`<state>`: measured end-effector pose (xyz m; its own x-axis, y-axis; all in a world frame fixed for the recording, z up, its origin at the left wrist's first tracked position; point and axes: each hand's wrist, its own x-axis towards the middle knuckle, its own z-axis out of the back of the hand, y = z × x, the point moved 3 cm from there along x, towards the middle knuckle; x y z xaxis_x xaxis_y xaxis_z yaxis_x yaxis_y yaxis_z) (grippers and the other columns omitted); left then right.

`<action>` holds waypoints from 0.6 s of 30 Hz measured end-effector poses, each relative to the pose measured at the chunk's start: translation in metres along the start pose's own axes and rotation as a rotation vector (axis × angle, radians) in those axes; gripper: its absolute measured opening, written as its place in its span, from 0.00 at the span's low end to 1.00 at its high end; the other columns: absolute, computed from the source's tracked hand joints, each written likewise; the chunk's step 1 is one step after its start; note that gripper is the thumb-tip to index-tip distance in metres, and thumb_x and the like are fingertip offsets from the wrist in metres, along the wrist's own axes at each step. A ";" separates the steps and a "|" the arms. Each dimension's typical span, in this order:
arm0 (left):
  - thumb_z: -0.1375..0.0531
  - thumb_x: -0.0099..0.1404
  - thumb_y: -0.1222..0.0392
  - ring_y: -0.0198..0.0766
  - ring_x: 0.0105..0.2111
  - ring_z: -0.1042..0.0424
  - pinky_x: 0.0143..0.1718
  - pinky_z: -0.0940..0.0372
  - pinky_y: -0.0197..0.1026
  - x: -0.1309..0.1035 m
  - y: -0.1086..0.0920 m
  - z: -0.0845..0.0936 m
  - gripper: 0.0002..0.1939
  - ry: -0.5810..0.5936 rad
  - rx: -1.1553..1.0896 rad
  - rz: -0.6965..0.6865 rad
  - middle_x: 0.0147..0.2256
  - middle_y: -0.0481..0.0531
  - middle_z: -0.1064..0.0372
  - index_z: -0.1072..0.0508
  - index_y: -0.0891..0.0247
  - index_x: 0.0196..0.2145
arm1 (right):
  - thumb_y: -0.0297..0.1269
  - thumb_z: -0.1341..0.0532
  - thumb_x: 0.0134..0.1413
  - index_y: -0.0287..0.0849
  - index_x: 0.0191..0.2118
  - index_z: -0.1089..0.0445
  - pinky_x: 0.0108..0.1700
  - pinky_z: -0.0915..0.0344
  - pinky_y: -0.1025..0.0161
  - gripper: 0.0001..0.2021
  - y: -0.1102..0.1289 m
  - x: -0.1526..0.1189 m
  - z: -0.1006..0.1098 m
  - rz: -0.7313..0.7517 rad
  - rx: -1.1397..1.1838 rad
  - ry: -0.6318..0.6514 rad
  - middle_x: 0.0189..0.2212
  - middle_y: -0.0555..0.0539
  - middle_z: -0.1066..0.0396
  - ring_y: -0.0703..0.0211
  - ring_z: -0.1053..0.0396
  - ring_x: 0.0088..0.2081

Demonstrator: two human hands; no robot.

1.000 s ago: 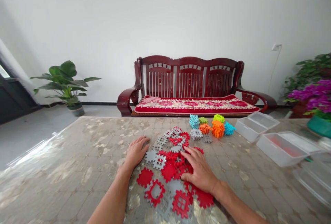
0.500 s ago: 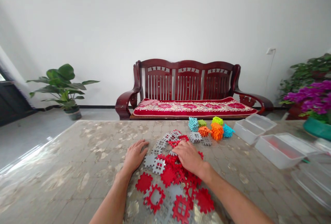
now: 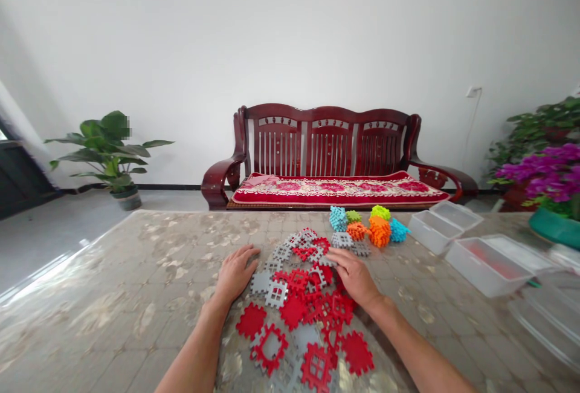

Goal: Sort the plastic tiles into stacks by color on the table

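Red and grey notched plastic building tiles (image 3: 293, 311) lie in a loose, overlapping heap on the table. Some are solid, others have window or round openings. My left hand (image 3: 235, 271) rests palm down just left of the heap, fingers stretched out and holding nothing, near a solid grey tile (image 3: 260, 282). On the heap's right edge is my right hand (image 3: 357, 277), its fingers extended leftward. Their tips meet a grey tile (image 3: 325, 260); the thumb is mostly hidden, and no grip is visible.
Beyond the heap stand clusters of joined pieces: orange (image 3: 379, 231), blue (image 3: 399, 230), light blue (image 3: 338, 218) and lime (image 3: 380, 212). Translucent plastic boxes (image 3: 489, 269) are at the right, one with red inside. A potted purple flower (image 3: 539, 169) stands far right; a wooden bench (image 3: 328, 139) is behind.
My right hand has moved right, from over the middle of the heap to its right edge, uncovering red and grey tiles. My left hand has stayed in place.
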<state>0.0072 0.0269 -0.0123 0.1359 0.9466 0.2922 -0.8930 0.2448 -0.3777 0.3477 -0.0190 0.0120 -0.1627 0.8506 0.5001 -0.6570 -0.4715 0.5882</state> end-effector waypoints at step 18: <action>0.48 0.67 0.57 0.46 0.57 0.31 0.60 0.39 0.50 0.001 0.000 0.000 0.19 0.008 0.033 -0.019 0.57 0.55 0.29 0.24 0.58 0.51 | 0.31 0.38 0.45 0.41 0.61 0.33 0.60 0.39 0.51 0.33 0.020 0.012 0.007 -0.104 -0.236 0.378 0.56 0.40 0.29 0.46 0.34 0.56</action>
<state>0.0070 0.0277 -0.0118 0.1559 0.9436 0.2922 -0.9041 0.2555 -0.3426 0.3374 -0.0197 0.0341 -0.3156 0.9364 0.1536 -0.8268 -0.3507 0.4398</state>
